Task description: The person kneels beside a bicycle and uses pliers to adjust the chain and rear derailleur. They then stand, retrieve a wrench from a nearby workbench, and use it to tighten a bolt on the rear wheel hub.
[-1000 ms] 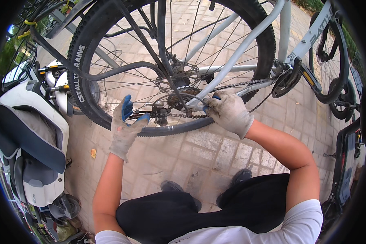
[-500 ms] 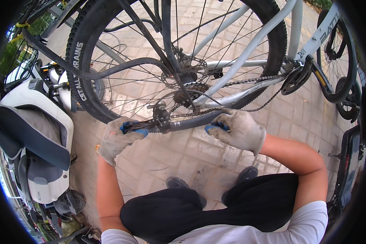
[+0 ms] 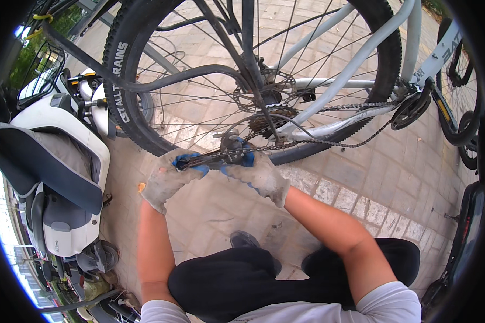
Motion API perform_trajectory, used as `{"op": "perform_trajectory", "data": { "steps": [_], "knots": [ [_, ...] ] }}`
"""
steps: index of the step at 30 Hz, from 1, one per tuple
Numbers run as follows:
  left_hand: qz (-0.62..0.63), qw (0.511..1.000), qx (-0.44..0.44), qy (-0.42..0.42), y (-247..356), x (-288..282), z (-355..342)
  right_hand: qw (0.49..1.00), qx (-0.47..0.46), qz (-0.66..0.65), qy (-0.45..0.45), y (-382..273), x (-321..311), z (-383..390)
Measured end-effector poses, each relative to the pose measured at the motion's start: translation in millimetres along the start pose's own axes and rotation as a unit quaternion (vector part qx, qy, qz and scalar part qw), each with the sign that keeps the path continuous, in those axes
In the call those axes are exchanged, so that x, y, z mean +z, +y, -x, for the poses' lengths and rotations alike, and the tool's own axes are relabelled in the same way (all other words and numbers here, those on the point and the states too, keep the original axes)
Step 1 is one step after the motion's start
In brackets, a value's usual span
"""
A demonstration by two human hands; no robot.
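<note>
My left hand [image 3: 170, 180], in a grey glove with blue on the palm side, is closed round the outer end of the rear derailleur cage, which points left. In a matching glove, my right hand [image 3: 261, 176] is closed at the body of the rear derailleur [image 3: 233, 149], its blue fingers partly behind it. The bicycle chain [image 3: 350, 144] runs from the derailleur rightward to the crankset [image 3: 412, 110]. Just above my right hand are the rear sprockets [image 3: 272, 123], at the hub of the large rear wheel [image 3: 125, 102]. My fingertips are partly hidden.
The white bicycle frame [image 3: 342, 72] rises at the upper right. A bent black tube [image 3: 167, 83] crosses in front of the wheel. A white scooter [image 3: 64, 226] with a dark seat stands close at left, and another bicycle [image 3: 458, 102] at far right. Brick paving [image 3: 328, 196] lies below.
My right hand has moved left from beside the chain to the derailleur body. My left hand keeps its hold on the cage. The whole view has shifted slightly.
</note>
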State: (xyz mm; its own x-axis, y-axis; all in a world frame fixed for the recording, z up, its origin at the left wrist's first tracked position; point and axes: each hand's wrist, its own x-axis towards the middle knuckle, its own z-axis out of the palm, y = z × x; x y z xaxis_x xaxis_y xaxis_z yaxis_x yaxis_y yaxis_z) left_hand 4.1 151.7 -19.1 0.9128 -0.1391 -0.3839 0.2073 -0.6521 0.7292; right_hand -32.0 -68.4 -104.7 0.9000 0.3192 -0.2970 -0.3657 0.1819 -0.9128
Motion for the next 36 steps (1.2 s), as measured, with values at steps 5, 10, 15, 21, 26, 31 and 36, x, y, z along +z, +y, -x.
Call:
{"op": "perform_trajectory", "data": {
  "steps": [5, 10, 15, 21, 26, 31, 36],
  "knots": [
    [0.023, 0.975, 0.181, 0.126, 14, 15, 5, 0.987, -0.045, -0.109, 0.11, 22, 21, -2],
    [-0.322, 0.826, 0.415, 0.203, 50, 29, 24, 0.964, -0.129, -0.16, 0.171, 42, 17, -21],
    [-0.457, 0.757, 0.454, 0.107, 67, 82, 11, 0.955, -0.199, -0.016, 0.218, 46, 14, -18],
    [-0.445, 0.768, 0.438, 0.139, 70, 86, -1, 0.98, -0.058, -0.158, 0.103, 41, 3, -3],
    [-0.395, 0.777, 0.451, 0.19, 57, 43, 22, 0.933, -0.134, -0.32, -0.095, 42, -39, 38],
    [-0.138, 0.915, 0.349, 0.149, 31, 30, 29, 0.996, 0.008, -0.019, -0.083, -15, -72, 88],
    [0.073, 0.952, 0.272, 0.122, 26, 35, 28, 0.848, -0.259, 0.413, 0.207, -58, -34, 93]
  ]
}}
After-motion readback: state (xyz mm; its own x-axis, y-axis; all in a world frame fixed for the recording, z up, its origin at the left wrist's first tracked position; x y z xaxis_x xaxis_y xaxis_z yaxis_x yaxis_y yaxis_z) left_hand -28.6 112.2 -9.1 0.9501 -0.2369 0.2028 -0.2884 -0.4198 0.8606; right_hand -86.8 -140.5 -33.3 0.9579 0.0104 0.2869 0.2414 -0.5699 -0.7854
